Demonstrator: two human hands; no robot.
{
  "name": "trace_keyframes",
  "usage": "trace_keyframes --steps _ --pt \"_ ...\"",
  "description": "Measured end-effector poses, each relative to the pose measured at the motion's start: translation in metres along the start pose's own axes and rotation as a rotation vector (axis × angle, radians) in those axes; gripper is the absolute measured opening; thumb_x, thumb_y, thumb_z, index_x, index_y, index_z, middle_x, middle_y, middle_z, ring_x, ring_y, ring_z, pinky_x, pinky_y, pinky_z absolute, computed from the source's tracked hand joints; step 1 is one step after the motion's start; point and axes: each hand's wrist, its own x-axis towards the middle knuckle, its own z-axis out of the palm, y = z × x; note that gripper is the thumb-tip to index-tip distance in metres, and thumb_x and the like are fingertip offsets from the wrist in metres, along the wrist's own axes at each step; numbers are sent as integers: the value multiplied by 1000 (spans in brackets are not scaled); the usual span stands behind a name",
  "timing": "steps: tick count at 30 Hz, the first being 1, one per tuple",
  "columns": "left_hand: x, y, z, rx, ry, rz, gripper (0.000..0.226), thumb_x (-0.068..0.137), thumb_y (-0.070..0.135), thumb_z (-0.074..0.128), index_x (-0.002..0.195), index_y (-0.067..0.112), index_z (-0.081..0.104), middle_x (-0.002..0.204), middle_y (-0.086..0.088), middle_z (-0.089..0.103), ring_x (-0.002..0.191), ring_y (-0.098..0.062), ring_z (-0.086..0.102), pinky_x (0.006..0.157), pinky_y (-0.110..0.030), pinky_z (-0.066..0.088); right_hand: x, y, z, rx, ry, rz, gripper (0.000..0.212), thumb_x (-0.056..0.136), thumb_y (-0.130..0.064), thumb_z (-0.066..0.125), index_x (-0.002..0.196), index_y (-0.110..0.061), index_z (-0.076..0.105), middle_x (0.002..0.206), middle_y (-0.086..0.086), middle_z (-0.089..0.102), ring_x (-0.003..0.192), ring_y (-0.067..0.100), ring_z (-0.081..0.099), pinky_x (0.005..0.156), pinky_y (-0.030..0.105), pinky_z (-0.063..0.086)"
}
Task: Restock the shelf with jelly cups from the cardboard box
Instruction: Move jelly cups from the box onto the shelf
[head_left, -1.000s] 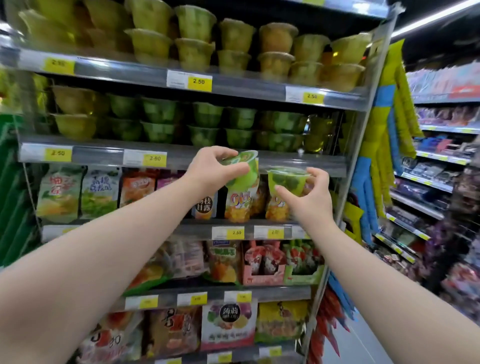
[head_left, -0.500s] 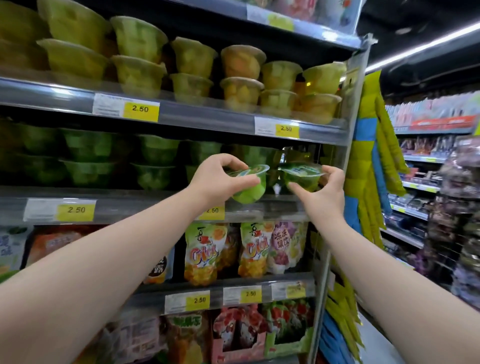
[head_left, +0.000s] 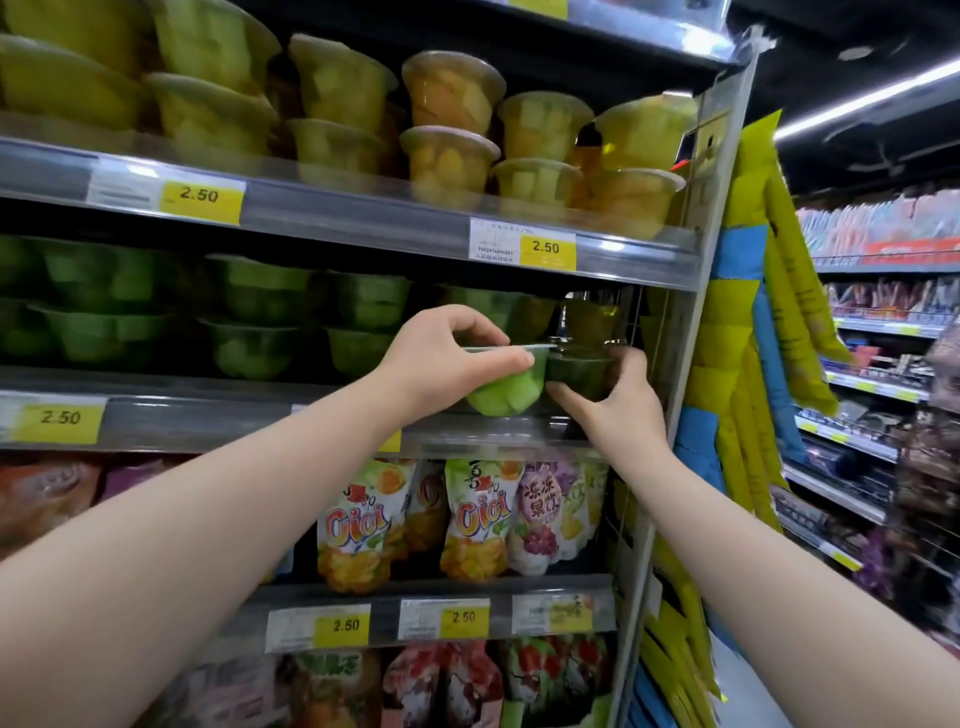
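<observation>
My left hand grips a light green jelly cup by its rim, just above the front lip of the green-cup shelf. Right beside it, my right hand holds a darker green jelly cup from below and behind, at the shelf's right end. The two cups touch side by side. Stacked green jelly cups fill the shelf to the left. The cardboard box is out of view.
Yellow and orange fruit cups sit stacked on the shelf above. Jelly pouches hang on the shelf below. The shelf's metal upright stands just right of my right hand, with yellow and blue packets hanging beyond it. Another aisle lies at right.
Both hands have risen and moved forward with their cups, from in front of the pouch shelf up to the right end of the green-cup shelf. The camera has moved closer.
</observation>
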Motion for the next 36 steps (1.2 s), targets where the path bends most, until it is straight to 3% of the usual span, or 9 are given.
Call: trace_keyframes --steps 4,8,12,16,19,22,25,28,36 --pt "-4 4 6 -11 28 5 29 69 46 79 84 23 72 87 11 67 82 -1 61 66 -13 46 -9 3 -6 -50 118 -158 61 80 -27 73 132 -9 45 126 6 50 120 20 45 103 32 38" --pt "-5 14 13 -89 42 16 35 66 50 80 87 23 71 85 11 67 78 0 62 61 -10 47 -22 -10 -23 238 -23 -232 25 91 -20 62 113 -22 51 101 -7 59 93 2 56 85 25 48" --pt "-5 27 29 -103 31 47 47 67 51 79 104 27 63 101 15 59 94 0 56 72 -13 44 -30 -19 -32 354 -260 -196 56 81 -36 69 126 -31 37 108 -7 60 95 1 62 78 15 50" --pt "-2 33 36 -228 -48 22 76 59 52 81 125 31 49 117 14 54 108 -3 54 85 -17 46 -28 -18 -39 422 -169 -189 76 66 -37 77 129 -25 35 108 -1 64 94 4 66 79 18 53" --pt "2 27 36 -275 -129 -7 101 55 53 79 142 25 36 131 8 49 114 -8 56 95 -26 49 -24 -11 -43 401 -52 -204 77 70 -30 81 130 -25 35 114 0 62 99 6 64 85 21 53" --pt "2 16 43 -22 -174 -30 80 81 36 73 147 16 33 143 -2 44 122 -15 52 99 -27 44 -12 -6 -44 413 62 -134 77 75 -21 81 137 -17 36 120 -4 58 104 3 60 84 16 51" --pt "1 9 52 233 -219 21 64 90 26 61 147 14 35 148 -8 36 131 -20 43 109 -31 37 7 -7 -36 383 96 -72 73 76 -29 80 136 -14 42 122 -4 58 107 7 59 88 20 51" --pt "1 7 56 265 -225 91 56 91 22 56 144 15 40 148 -5 37 134 -17 38 111 -33 34 18 -5 -22 325 97 -45 73 76 -36 79 136 -15 43 121 -5 59 108 11 58 94 32 51" --pt "3 0 56 303 -249 144 59 92 21 53 148 16 35 151 -2 33 138 -13 32 113 -30 31 26 -8 -1 295 60 15 71 83 -38 73 139 -15 36 116 -7 53 104 10 50 86 24 42"
